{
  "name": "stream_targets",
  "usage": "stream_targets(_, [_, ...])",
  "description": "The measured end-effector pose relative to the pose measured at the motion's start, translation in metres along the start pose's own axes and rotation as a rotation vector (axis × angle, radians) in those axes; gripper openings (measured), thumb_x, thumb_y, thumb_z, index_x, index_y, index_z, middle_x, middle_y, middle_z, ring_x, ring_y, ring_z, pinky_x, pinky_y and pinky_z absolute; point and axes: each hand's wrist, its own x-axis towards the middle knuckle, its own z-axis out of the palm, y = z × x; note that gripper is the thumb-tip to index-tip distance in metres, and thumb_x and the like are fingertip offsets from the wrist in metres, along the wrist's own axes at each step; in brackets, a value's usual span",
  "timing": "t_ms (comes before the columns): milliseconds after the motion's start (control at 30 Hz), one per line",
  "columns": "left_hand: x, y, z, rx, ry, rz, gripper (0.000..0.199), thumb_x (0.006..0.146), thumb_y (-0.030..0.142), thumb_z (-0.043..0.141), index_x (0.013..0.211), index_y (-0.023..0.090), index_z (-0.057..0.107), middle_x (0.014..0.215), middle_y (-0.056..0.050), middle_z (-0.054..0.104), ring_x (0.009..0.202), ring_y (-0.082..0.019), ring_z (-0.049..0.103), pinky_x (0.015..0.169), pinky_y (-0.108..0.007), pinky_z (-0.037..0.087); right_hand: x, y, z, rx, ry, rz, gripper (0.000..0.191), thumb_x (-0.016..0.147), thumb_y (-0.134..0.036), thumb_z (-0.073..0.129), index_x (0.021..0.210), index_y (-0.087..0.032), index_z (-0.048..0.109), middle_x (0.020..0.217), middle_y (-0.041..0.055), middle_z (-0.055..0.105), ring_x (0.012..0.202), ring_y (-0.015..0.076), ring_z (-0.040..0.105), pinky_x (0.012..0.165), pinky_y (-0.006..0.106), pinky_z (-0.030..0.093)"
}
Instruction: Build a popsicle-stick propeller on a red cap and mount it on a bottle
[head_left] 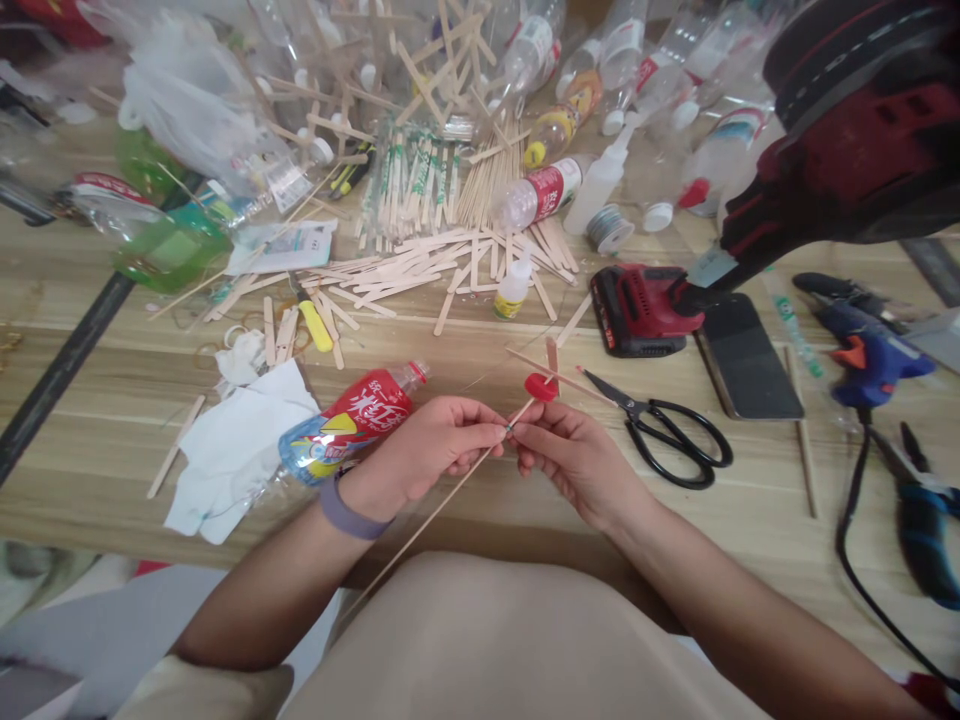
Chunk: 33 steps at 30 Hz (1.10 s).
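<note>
My left hand (469, 432) and my right hand (559, 445) meet fingertip to fingertip near the table's front edge. Both pinch a thin wooden skewer (427, 522), which slants from my lap up to the right. At its upper end sits a red bottle cap (541, 388), with flat wooden sticks (553, 355) crossing beside it. A small dark band shows on the skewer between my fingers, too small to name. An iced tea bottle (349, 420) with a red label lies beside my left wrist. Black-handled scissors (667, 425) lie to the right of my right hand.
A red cordless drill (645, 310) stands at right, near a phone (750, 355), a blue glue gun (870, 340) and pliers (926, 520). Craft sticks (420, 265), a glue bottle (513, 288) and a yellow-handled knife (313, 320) lie ahead. Several plastic bottles (544, 190) crowd the back.
</note>
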Motion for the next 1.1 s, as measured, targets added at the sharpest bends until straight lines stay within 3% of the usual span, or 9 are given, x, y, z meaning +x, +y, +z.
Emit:
stream_targets(667, [0.0001, -0.0041, 0.0024, -0.022, 0.02, 0.027, 0.016, 0.076, 0.031, 0.065, 0.078, 0.015, 0.063, 0.068, 0.004, 0.06, 0.043, -0.002, 0.035, 0.041, -0.018, 0.024, -0.0014, 0.0099, 0.0044, -0.035, 0.036, -0.113, 0.023, 0.069, -0.035, 0.081, 0.07, -0.018, 0.066, 0.064, -0.0014, 0.064, 0.055, 0.009, 0.054, 0.054, 0.022, 0.049])
stream_targets(1100, [0.0003, 0.0002, 0.0017, -0.073, -0.007, -0.029, 0.018, 0.073, 0.031, 0.067, 0.08, 0.014, 0.065, 0.068, 0.002, 0.061, 0.044, -0.002, 0.035, 0.042, -0.018, 0.023, -0.0023, 0.0053, 0.0027, -0.044, 0.017, -0.087, 0.021, 0.068, -0.034, 0.08, 0.071, -0.018, 0.067, 0.065, -0.0013, 0.061, 0.056, 0.0099, 0.053, 0.053, 0.023, 0.049])
